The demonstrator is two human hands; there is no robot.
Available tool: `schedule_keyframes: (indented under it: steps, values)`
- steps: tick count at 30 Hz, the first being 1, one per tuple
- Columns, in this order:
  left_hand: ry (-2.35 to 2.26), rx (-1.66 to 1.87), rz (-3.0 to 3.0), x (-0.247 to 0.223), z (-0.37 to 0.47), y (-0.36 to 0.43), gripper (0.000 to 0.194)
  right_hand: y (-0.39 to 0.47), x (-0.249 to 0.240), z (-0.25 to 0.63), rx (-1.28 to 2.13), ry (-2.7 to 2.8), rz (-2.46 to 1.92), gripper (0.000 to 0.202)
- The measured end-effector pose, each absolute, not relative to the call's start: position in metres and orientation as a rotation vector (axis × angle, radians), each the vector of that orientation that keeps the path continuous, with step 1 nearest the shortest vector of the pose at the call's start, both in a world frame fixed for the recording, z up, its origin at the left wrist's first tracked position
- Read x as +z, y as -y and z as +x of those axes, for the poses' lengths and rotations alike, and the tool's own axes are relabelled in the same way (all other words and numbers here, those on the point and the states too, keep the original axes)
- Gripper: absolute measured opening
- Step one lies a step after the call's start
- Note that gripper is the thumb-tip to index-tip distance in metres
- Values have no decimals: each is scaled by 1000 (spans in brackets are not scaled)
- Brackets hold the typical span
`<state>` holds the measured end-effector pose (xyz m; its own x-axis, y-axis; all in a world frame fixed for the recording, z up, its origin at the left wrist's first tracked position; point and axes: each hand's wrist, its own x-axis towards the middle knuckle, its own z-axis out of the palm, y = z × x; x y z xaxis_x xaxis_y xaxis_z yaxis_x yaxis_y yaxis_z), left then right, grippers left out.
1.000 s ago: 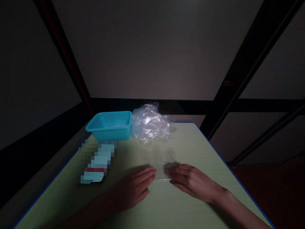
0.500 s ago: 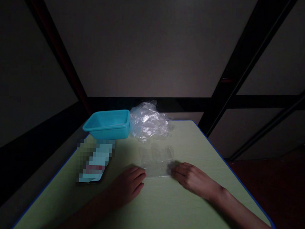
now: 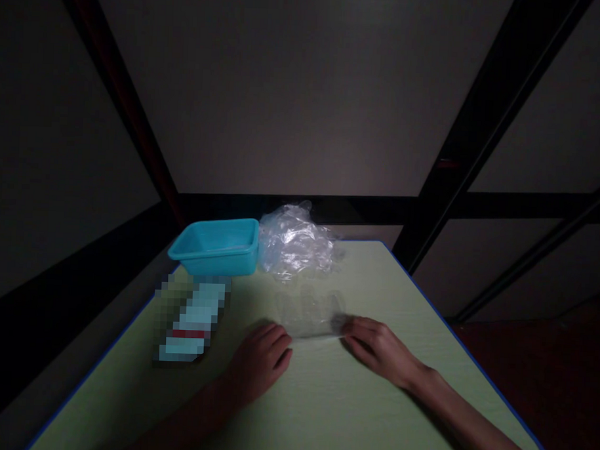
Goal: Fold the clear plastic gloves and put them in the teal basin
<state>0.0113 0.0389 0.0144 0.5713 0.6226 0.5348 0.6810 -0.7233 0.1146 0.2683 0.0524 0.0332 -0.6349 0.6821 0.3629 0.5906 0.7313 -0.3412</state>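
Observation:
A clear disposable plastic glove point(image 3: 311, 312) lies flat on the table, its finger parts pointing away from me. At its lower left corner, the curled fingers of my left hand point(image 3: 262, 358) are closed on the edge. My right hand point(image 3: 377, 346) pinches the lower right side, with its fingertips in shadow. The near edge of the glove runs as a bright, slightly raised line between both hands. Farther back sits a crumpled heap of similar clear plastic gloves point(image 3: 297, 241).
A turquoise plastic basin point(image 3: 225, 258) stands at the back left, touching the heap. In front of it lies a blurred-out flat object, apparently a phone point(image 3: 193, 323). The pale green table point(image 3: 323, 403) has a blue rim, with dark panelled walls behind.
The glove's near edge has come up a little, away from me, between my hands. Both hands keep their places at its corners. The whole view has shifted slightly.

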Motion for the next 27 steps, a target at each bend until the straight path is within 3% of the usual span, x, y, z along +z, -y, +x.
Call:
schedule_keyframes:
  steps: [7, 12, 16, 20, 27]
  values:
    - [1345, -1382, -2822, 51, 4, -42, 19, -45, 61, 270, 507, 2151, -957, 20]
    - [1970, -1699, -2792, 92, 5, -43, 22, -40, 93, 264, 651, 1845, -1006, 20]
    - [2353, -1966, -2713, 93, 7, -55, 28, -52, 95, 256, 927, 1647, -1090, 26]
    - [2631, -1824, -2684, 68, 10, -77, 30, -74, 63, 252, 1148, 1571, -1152, 29]
    - [2853, -1413, -2828, 33, 14, -108, 29, -93, 23, 252, 1240, 1629, -1122, 18]
